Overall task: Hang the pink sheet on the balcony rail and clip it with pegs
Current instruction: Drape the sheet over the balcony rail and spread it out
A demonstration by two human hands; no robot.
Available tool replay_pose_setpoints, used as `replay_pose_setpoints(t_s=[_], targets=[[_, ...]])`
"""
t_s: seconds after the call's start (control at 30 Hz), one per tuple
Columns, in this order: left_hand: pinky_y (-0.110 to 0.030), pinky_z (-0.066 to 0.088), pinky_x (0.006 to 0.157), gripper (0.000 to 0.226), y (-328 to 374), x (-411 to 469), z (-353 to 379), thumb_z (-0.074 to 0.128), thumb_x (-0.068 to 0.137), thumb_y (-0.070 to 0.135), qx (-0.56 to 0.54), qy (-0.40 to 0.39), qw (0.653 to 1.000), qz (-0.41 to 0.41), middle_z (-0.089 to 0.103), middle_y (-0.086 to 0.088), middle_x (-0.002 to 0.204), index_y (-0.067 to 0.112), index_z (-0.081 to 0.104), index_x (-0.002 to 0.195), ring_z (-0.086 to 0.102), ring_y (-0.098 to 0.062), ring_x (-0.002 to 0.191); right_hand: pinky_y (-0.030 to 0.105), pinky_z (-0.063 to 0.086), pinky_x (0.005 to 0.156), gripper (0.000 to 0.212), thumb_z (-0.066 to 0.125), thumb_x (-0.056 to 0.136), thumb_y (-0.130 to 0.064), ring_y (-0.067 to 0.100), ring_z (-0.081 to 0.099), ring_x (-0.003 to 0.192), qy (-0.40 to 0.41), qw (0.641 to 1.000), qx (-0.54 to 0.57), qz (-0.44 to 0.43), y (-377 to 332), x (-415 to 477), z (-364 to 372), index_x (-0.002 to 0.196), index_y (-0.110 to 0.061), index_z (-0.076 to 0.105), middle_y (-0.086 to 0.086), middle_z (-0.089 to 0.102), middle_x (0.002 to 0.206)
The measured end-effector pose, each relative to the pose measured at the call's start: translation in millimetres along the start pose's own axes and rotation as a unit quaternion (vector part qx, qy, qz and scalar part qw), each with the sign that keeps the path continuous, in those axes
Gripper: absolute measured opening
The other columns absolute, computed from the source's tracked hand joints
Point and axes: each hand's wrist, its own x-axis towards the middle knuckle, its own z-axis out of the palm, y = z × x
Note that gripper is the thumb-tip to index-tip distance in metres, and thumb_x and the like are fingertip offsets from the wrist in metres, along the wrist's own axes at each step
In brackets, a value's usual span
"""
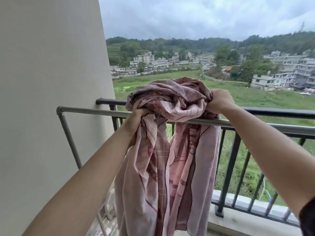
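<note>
Pink patterned cloth fills the space between both hands: the pink sheet (pixel 170 103) is bunched into a thick wad that sits on top of the grey metal rail (pixel 88 111) and rises above knuckle level. The left hand (pixel 136 120) is clenched around a twisted fold at the wad's lower left edge, fist closed over the cloth just where it meets the rail. The right hand (pixel 219 100) is clenched on the wad's far right edge, a little higher than the left and just above the rail, with fabric gathered inside its grip. Below and between the two hands, the rest of the sheet hangs down on the near side of the rail in long loose folds, showing darker red lines and dotted motifs; it falls past the forearms toward the balcony floor. Some cloth also appears to drape over the far side of the rail beneath the right hand, though how much cannot be told.

Beyond the hands runs a dark balcony railing (pixel 272 111) with upright bars, just behind the grey rail. To the left of the left hand stands a pale wall (pixel 51 74). Beneath the left forearm, low down, lies some clear plastic packaging (pixel 104 218), too blurred to identify.
</note>
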Motion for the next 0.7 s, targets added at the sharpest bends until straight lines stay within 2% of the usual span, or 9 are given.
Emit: replay_pose_setpoints(t_s=[0.13,0.27,0.33,0.4,0.5,0.53,0.6,0.67,0.7], targets=[[-0.037,0.057,0.082,0.030,-26,8,66,0.049,0.092,0.017,-0.008,-0.037,0.999,-0.037,0.072,-0.015,0.095,0.001,0.074,0.098,0.069,-0.026,0.087,0.034,0.046,0.084,0.051,0.075,0.079,-0.022,0.029,0.054,0.103,0.054,0.993,0.082,0.065,66,-19,-24,0.123,-0.008,0.055,0.014,0.058,0.114],[-0.044,0.046,0.105,0.048,-53,26,116,0.067,0.085,0.028,-0.013,-0.035,0.999,-0.038,0.066,-0.020,0.122,0.000,0.065,0.123,0.063,-0.031,0.112,0.035,0.045,0.093,0.062,0.075,0.078,-0.027,0.030,0.053,0.117,0.030,0.995,0.051,0.076,114,-41,-33,0.133,-0.012,0.049,0.015,0.056,0.127],[-0.043,0.048,0.103,0.054,-70,33,137,0.075,0.078,0.034,0.010,-0.028,0.999,-0.035,0.067,-0.017,0.121,0.004,0.066,0.122,0.064,-0.029,0.112,0.037,0.043,0.099,0.061,0.071,0.081,-0.027,0.031,0.051,0.119,0.072,0.992,0.070,0.074,125,-62,-28,0.136,-0.013,0.049,0.016,0.051,0.129],[-0.037,0.053,0.090,0.050,-87,35,154,0.074,0.080,0.036,0.036,-0.038,0.997,-0.052,0.071,-0.013,0.112,0.006,0.068,0.119,0.069,-0.024,0.099,0.035,0.041,0.099,0.050,0.068,0.085,-0.028,0.029,0.049,0.116,0.157,0.977,0.129,0.060,127,-92,-17,0.130,-0.011,0.053,0.015,0.050,0.124],[-0.040,0.057,0.088,0.042,-101,39,168,0.074,0.083,0.030,0.049,-0.022,0.998,-0.046,0.072,-0.017,0.111,0.005,0.069,0.117,0.071,-0.028,0.097,0.033,0.049,0.079,0.029,0.062,0.093,-0.037,0.023,0.058,0.095,0.239,0.945,0.215,0.053,119,-132,0,0.110,-0.014,0.059,0.007,0.055,0.107],[-0.042,0.056,0.091,0.041,-101,39,170,0.076,0.082,0.028,0.045,-0.023,0.998,-0.035,0.072,-0.016,0.111,0.006,0.069,0.117,0.071,-0.028,0.099,0.032,0.048,0.071,0.032,0.056,0.096,-0.045,0.022,0.061,0.088,0.212,0.947,0.233,0.065,116,-140,3,0.102,-0.014,0.060,0.004,0.058,0.099],[-0.039,0.056,0.090,0.043,-97,40,173,0.080,0.080,0.032,0.051,-0.038,0.998,-0.011,0.074,-0.010,0.108,0.009,0.070,0.115,0.071,-0.024,0.099,0.025,0.047,0.059,0.057,0.042,0.095,-0.065,0.020,0.064,0.080,0.055,0.955,0.269,0.111,108,-149,0,0.093,-0.012,0.064,0.003,0.064,0.088],[-0.024,0.058,0.076,0.035,-90,41,174,0.078,0.079,0.042,0.095,-0.019,0.995,0.032,0.077,0.004,0.092,0.015,0.072,0.102,0.073,-0.010,0.086,0.020,0.049,0.056,0.072,0.038,0.089,-0.076,0.014,0.062,0.070,-0.129,0.932,0.307,0.142,100,-154,-5,0.089,-0.009,0.064,-0.002,0.064,0.079],[-0.020,0.057,0.071,0.032,-86,42,173,0.074,0.080,0.047,0.122,0.008,0.991,0.060,0.076,0.011,0.082,0.017,0.072,0.093,0.072,-0.004,0.080,0.020,0.048,0.058,0.071,0.041,0.088,-0.075,0.012,0.059,0.066,-0.178,0.924,0.309,0.136,99,-154,-6,0.088,-0.009,0.064,-0.004,0.061,0.075]])
